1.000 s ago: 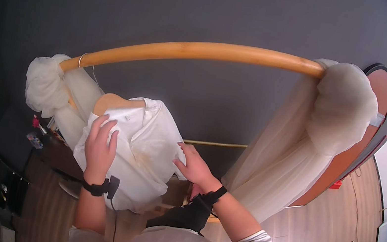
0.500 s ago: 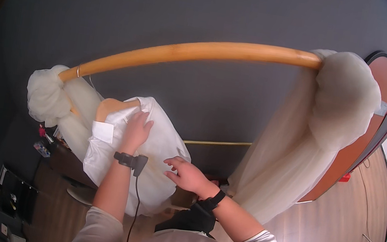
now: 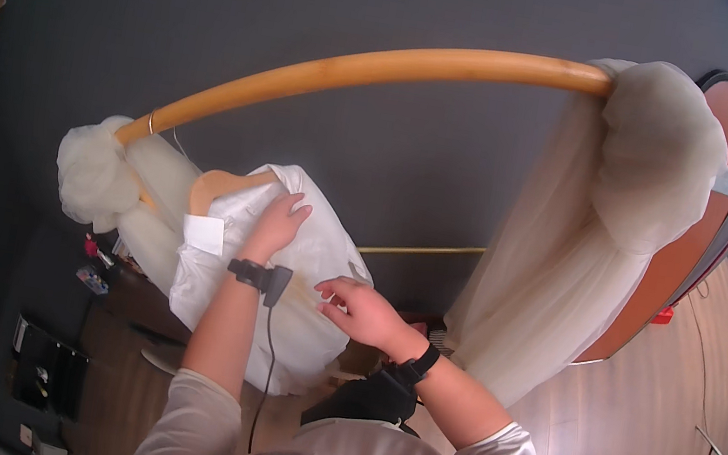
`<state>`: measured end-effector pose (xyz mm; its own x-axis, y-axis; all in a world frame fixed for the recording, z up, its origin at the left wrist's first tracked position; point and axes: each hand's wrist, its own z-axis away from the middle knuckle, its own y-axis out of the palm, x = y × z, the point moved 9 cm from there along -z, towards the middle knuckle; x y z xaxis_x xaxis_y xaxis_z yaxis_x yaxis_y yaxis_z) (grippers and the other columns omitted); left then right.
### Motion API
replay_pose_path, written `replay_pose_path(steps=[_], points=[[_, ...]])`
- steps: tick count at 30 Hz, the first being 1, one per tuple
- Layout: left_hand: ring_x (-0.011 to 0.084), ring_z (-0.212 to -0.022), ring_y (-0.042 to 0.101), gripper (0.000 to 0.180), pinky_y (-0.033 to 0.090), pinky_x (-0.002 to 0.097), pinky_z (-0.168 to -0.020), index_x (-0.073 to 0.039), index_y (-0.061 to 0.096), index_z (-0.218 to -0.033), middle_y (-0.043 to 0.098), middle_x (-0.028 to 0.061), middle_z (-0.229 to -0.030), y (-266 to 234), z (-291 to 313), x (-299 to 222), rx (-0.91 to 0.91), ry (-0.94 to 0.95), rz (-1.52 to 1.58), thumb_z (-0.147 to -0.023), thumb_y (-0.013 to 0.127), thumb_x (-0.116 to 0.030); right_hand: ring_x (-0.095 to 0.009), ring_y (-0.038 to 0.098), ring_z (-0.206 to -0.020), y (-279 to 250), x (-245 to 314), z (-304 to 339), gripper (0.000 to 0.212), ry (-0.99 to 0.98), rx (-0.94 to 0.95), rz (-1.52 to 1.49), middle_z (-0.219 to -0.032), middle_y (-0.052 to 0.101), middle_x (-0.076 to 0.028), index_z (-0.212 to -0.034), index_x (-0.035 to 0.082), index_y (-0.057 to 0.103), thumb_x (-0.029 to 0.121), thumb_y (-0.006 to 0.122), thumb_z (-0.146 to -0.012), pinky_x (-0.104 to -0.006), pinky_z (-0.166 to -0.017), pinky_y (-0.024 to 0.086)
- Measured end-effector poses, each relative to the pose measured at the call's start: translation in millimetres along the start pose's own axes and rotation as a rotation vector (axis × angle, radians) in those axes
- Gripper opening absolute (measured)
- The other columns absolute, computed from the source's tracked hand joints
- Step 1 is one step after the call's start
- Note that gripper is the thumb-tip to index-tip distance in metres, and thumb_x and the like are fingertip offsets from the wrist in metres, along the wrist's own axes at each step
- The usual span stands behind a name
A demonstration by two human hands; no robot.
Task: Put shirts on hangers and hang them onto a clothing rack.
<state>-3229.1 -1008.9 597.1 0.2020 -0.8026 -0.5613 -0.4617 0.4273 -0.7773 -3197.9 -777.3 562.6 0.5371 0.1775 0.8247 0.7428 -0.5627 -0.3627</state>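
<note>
A white shirt (image 3: 322,254) hangs on a wooden hanger (image 3: 217,190) below the left end of a curved wooden rail (image 3: 360,67). My left hand (image 3: 278,226) lies on the upper front of the shirt, just under the hanger's shoulder, its fingers loosely apart. Lower and to the right, my right hand (image 3: 361,312) is beside the shirt's right side, fingers spread and slightly bent, with nothing visible in them. A flat white rectangular piece (image 3: 204,234) stands out at the shirt's left shoulder. Both wrists wear black straps.
Sheer cream fabric is bunched at the rail's left end (image 3: 99,174) and drapes from its right end (image 3: 651,162). Behind the right drape leans a dark-rimmed oval brown panel (image 3: 725,140). A thin yellow bar (image 3: 422,251) runs low along the grey wall. A cable hangs from my left wrist.
The rail and drapes sit higher in the view. My left hand stays on the shirt's upper front, and my right hand remains beside it with its fingers slightly shifted.
</note>
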Motion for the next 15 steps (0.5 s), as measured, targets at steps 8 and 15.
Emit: replay_pose_path(steps=[8,15], points=[[0.021,-0.098,0.067,0.03,0.053,0.0327,-0.089,0.004,0.07,-0.119,0.071,0.0136,-0.111,-48.4,49.2,-66.4,-0.125,0.015,0.322,-0.102,0.057,-0.018,-0.026,0.068,-0.086,-12.3,0.5,1.0,0.03,0.004,-0.037,-0.056,-0.104,0.068,-0.016,-0.119,0.002,0.065,0.018,0.069,-0.094,-0.0369,-0.074,0.056],[0.0115,-0.09,0.062,0.039,0.054,0.0272,-0.081,0.001,0.06,-0.139,0.06,0.0061,-0.127,-49.4,91.2,-126.4,0.205,-0.12,0.597,-0.105,0.054,-0.017,-0.021,0.064,-0.077,-16.2,34.5,-19.2,0.045,0.015,-0.394,-0.169,-0.102,0.061,-0.011,-0.121,0.001,0.052,0.02,0.077,-0.09,-0.0339,-0.068,0.053]])
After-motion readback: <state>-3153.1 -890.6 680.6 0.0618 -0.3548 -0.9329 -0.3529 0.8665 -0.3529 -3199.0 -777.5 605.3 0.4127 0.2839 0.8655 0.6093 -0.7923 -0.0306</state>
